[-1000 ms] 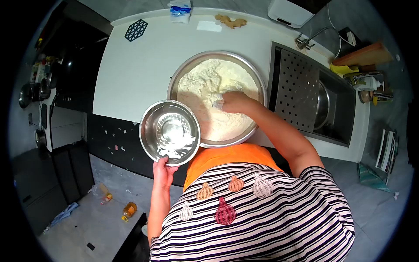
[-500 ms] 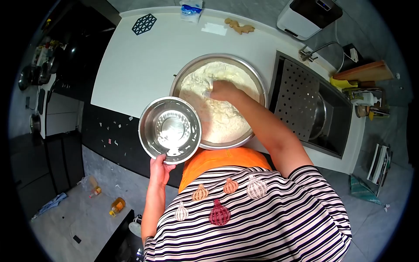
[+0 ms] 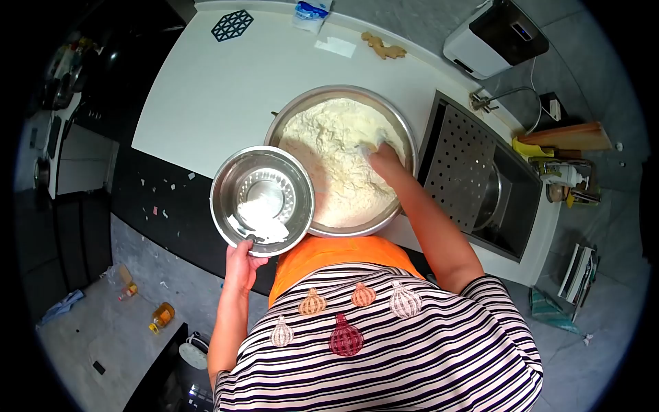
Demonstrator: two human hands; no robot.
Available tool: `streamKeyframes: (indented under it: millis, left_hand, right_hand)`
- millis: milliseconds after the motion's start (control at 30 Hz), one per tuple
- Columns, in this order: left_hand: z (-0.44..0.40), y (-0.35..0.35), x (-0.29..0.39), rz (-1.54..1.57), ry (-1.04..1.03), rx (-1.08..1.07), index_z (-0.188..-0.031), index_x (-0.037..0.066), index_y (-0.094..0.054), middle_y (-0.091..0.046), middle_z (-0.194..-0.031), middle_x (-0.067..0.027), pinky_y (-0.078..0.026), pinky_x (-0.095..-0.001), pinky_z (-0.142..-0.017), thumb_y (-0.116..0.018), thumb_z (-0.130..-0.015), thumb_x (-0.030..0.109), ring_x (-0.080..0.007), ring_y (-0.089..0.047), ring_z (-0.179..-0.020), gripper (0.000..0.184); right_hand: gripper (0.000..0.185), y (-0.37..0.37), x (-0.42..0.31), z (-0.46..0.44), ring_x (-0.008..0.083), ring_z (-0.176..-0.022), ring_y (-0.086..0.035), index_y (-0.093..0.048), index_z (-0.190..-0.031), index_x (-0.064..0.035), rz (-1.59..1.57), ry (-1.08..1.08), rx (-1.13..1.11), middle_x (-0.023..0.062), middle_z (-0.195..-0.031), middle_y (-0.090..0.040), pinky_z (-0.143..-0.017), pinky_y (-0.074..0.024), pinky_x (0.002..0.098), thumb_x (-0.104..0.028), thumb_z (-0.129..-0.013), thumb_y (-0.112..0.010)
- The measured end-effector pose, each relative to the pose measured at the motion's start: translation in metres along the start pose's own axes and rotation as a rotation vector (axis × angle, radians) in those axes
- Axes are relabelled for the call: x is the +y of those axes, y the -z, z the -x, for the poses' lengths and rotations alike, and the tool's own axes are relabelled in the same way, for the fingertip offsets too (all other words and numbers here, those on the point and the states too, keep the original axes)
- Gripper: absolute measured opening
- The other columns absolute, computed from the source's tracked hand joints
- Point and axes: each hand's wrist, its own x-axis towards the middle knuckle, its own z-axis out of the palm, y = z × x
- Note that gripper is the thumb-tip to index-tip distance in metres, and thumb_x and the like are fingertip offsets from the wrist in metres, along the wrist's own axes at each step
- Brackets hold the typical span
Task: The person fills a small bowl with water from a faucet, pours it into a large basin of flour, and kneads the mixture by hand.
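Observation:
My left hand [image 3: 243,264] grips the near rim of a shiny steel bowl [image 3: 230,180], thumb over the edge. The bowl is tilted slightly and holds what looks like a little clear liquid with bright glare. It overlaps the left rim of a large metal basin [image 3: 410,130]. Inside the basin lies a wide bed of pale flour [image 3: 329,130], rough and clumpy in the middle and smoother toward the front. My right hand [image 3: 384,159] is in the flour at the basin's right side. Flour coats its fingertips, so their grip is hard to see.
A sink [image 3: 525,206] with a perforated tray [image 3: 460,161] and a faucet [image 3: 484,101] is at the right. Along the counter's back are a lattice trivet [image 3: 232,25], a plastic bag [image 3: 311,16] and ginger [image 3: 383,46]. A bottle of yellow liquid [image 3: 162,316] lies on the floor.
My right hand has moved right through the flour, from the middle toward the basin's right wall. My left hand still holds the steel bowl. The whole view has shifted slightly.

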Motion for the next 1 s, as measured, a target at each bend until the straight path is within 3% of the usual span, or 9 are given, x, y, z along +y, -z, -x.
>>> streamKeyframes:
  millis: [167, 233, 300, 367, 400, 700, 900, 967, 1000]
  left_hand:
    - [0.001, -0.001, 0.002, -0.018, 0.009, -0.014, -0.107, -0.012, -0.045, -0.062, -0.083, -0.0179, -0.053, -0.0227, -0.042, -0.039, -0.084, 0.005, -0.0198, -0.062, -0.056, 0.030]
    - [0.001, 0.000, 0.002, -0.013, 0.013, -0.015, -0.108, -0.012, -0.045, -0.062, -0.083, -0.0177, -0.052, -0.0226, -0.042, -0.039, -0.083, 0.005, -0.0196, -0.062, -0.057, 0.030]
    - [0.001, -0.002, 0.002, -0.013, 0.016, -0.011, -0.108, -0.012, -0.045, -0.062, -0.083, -0.0175, -0.052, -0.0226, -0.042, -0.039, -0.083, 0.005, -0.0195, -0.062, -0.057, 0.030]
    - [0.000, -0.001, 0.002, -0.026, 0.015, -0.016, -0.108, -0.012, -0.045, -0.062, -0.083, -0.0171, -0.052, -0.0227, -0.042, -0.039, -0.083, 0.005, -0.0194, -0.062, -0.057, 0.031]
    - [0.001, -0.001, 0.002, -0.027, 0.010, -0.012, -0.108, -0.011, -0.045, -0.062, -0.083, -0.0171, -0.052, -0.0226, -0.042, -0.039, -0.083, 0.005, -0.0192, -0.061, -0.056, 0.031]
    - [-0.001, 0.002, 0.001, -0.026, 0.009, -0.017, -0.111, -0.010, -0.045, -0.061, -0.086, -0.0166, -0.053, -0.0228, -0.043, -0.039, -0.083, 0.005, -0.0189, -0.062, -0.060, 0.032]
    - [-0.002, 0.005, 0.002, -0.024, 0.037, -0.049, -0.110, -0.010, -0.045, -0.061, -0.084, -0.0159, -0.052, -0.0226, -0.043, -0.039, -0.083, 0.005, -0.0189, -0.062, -0.060, 0.031]
    - [-0.002, 0.003, 0.003, -0.022, 0.022, -0.053, -0.110, -0.010, -0.045, -0.061, -0.084, -0.0159, -0.052, -0.0226, -0.043, -0.039, -0.083, 0.005, -0.0190, -0.062, -0.060, 0.031]
    - [-0.002, 0.003, 0.003, -0.026, 0.005, -0.053, -0.110, -0.010, -0.045, -0.061, -0.084, -0.0159, -0.052, -0.0226, -0.043, -0.039, -0.083, 0.005, -0.0191, -0.062, -0.060, 0.031]
  right_hand:
    - [0.062, -0.013, -0.027, 0.008, 0.0314, -0.114, -0.048, -0.042, -0.124, 0.0062, -0.181, 0.042, -0.033, 0.0253, -0.122, -0.048, -0.093, -0.0385, 0.0349, -0.032, -0.079, -0.062]
    - [0.061, -0.014, -0.049, 0.024, 0.0324, -0.113, -0.048, -0.044, -0.123, 0.0047, 0.252, 0.326, -0.064, 0.0241, -0.124, -0.047, -0.094, -0.0381, 0.0348, -0.031, -0.078, -0.063]
    - [0.061, -0.024, -0.064, 0.025, 0.0324, -0.112, -0.049, -0.044, -0.124, 0.0026, 0.389, 0.335, -0.153, 0.0244, -0.122, -0.048, -0.095, -0.0381, 0.0342, -0.029, -0.075, -0.064]
    - [0.046, -0.047, -0.063, 0.019, 0.0311, -0.110, -0.050, -0.060, -0.099, 0.0020, 0.495, 0.690, 0.155, 0.0218, -0.111, -0.056, -0.090, -0.0414, 0.0386, -0.033, -0.070, -0.064]
    - [0.041, -0.039, -0.087, 0.018, 0.0285, -0.106, -0.053, -0.061, -0.097, -0.0011, 0.611, 0.400, -0.224, 0.0172, -0.104, -0.060, -0.089, -0.0417, 0.0390, -0.030, -0.068, -0.064]
    - [0.047, -0.034, -0.070, -0.038, 0.0263, -0.101, -0.057, -0.061, -0.103, -0.0046, 0.795, 0.398, -0.061, 0.0128, -0.104, -0.062, -0.085, -0.0434, 0.0351, -0.041, -0.073, -0.059]
    - [0.062, -0.025, -0.054, 0.004, 0.0305, -0.091, -0.060, -0.062, -0.096, 0.0022, 0.727, 0.355, -0.108, 0.0181, -0.097, -0.063, -0.079, -0.0474, 0.0371, -0.056, -0.076, -0.054]
    - [0.071, -0.015, -0.061, 0.026, 0.0315, -0.092, -0.060, -0.062, -0.094, 0.0044, 0.729, 0.341, -0.290, 0.0196, -0.097, -0.062, -0.079, -0.0470, 0.0385, -0.063, -0.075, -0.051]
    - [0.061, -0.014, -0.062, 0.037, 0.0314, -0.091, -0.060, -0.062, -0.095, 0.0023, 0.752, 0.382, -0.268, 0.0190, -0.095, -0.063, -0.078, -0.0468, 0.0384, -0.055, -0.076, -0.054]
